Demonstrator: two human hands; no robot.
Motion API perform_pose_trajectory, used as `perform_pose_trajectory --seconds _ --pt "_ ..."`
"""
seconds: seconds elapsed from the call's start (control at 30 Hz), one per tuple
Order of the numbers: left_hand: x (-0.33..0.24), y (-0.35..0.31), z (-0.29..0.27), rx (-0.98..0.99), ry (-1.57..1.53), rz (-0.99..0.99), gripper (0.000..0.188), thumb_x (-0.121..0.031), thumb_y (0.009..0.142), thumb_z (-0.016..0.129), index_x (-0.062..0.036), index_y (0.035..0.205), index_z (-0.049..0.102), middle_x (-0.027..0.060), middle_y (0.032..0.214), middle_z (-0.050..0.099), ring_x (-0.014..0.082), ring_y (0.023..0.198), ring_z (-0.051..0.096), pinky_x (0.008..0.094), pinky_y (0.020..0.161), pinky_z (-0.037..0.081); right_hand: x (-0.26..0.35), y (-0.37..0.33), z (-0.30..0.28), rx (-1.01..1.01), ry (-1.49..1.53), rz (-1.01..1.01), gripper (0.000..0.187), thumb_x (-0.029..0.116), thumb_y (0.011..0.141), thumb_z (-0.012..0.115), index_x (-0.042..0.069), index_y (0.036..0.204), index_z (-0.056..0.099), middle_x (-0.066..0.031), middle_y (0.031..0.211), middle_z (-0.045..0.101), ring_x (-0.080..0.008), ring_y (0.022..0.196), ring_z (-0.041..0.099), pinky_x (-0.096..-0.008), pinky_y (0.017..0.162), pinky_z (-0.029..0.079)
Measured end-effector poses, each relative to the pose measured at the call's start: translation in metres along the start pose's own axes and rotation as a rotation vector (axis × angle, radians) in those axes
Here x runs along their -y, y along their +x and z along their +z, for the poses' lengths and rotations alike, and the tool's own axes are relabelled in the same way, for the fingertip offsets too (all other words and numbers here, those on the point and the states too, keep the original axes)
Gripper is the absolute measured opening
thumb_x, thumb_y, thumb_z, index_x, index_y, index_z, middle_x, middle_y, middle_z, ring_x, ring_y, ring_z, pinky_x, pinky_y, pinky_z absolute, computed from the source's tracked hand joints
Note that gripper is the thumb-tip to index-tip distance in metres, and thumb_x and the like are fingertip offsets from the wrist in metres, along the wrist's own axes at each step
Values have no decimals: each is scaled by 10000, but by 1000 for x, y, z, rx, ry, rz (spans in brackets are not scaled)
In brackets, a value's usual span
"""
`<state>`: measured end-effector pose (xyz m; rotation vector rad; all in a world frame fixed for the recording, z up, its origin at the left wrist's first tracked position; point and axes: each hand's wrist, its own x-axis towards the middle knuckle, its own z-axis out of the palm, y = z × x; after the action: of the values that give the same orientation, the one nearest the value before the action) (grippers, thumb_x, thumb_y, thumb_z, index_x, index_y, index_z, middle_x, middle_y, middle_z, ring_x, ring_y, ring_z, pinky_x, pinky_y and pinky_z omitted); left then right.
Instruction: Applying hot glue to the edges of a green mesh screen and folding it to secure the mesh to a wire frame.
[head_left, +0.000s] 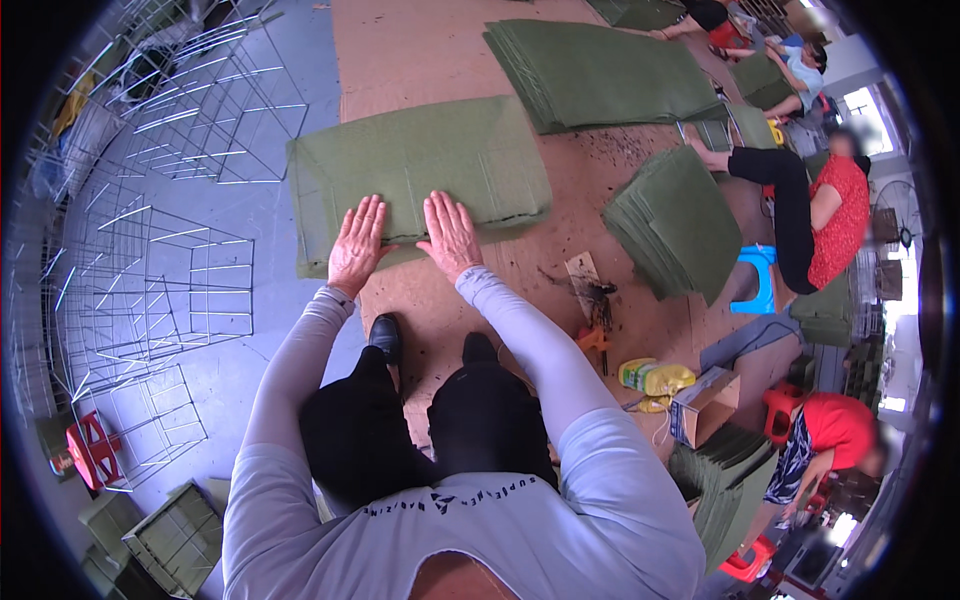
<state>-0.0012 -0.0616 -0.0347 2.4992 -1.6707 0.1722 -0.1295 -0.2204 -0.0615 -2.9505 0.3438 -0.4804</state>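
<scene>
A green fabric panel [420,160] lies flat on the brown board in front of me, with straight ridges showing faintly through its surface. My left hand [358,245] rests palm down near its closer edge, fingers stretched out. Beside it, my right hand [450,235] also lies flat on the panel, fingers extended and thumb pointing toward the left one. Neither hand holds anything. Along the panel's near edge runs a dark, uneven seam, partly hidden by the hands.
Bare wire frames [200,265] stand on the grey floor to the left. Stacks of green sheets [675,225] lie on the right and a larger stack [600,75] beyond. Black ties [598,290], an orange-handled tool [593,340] and a cardboard box [706,405] sit nearby. Other people sit along the right.
</scene>
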Motion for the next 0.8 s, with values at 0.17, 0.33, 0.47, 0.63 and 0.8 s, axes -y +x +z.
perform_pose_trajectory --seconds 0.17,0.33,0.47,0.63,0.8 --pt "11 -7 5 54 50 -25 810 -433 790 593 -8 1385 245 118 1454 263 253 1355 233 408 1105 217 -39 -27 -36 -326 381 573 808 201 775 665 -9 1402 200 -210 1444 243 -344 1332 250 -424 1096 198" --pt "5 1 5 58 47 -50 803 -435 784 603 -54 1397 250 87 1462 261 228 1357 232 407 1106 215 -174 -66 -52 -153 1282 872 597 181 823 663 -38 1302 382 -151 1236 498 -211 1149 482 -302 1009 346" --pt "5 5 7 48 58 -42 797 -433 787 602 -64 1400 252 83 1462 262 226 1356 236 409 1104 218 -193 -58 -48 91 1372 660 372 111 793 683 -18 1115 547 -53 1001 613 -125 927 574 -266 878 429" --pt "6 2 7 72 56 -67 794 -419 784 609 -73 1402 251 80 1464 259 226 1355 239 416 1105 210 -180 -58 -34 -54 1521 684 255 40 768 675 28 1011 598 -14 924 632 -89 858 566 -237 793 433" --pt "5 1 3 76 66 -58 778 -418 806 583 -81 1412 229 77 1471 241 219 1363 217 407 1116 184 -177 -58 -38 4 1477 709 188 18 799 640 34 984 612 -27 949 634 -96 846 570 -239 819 422"
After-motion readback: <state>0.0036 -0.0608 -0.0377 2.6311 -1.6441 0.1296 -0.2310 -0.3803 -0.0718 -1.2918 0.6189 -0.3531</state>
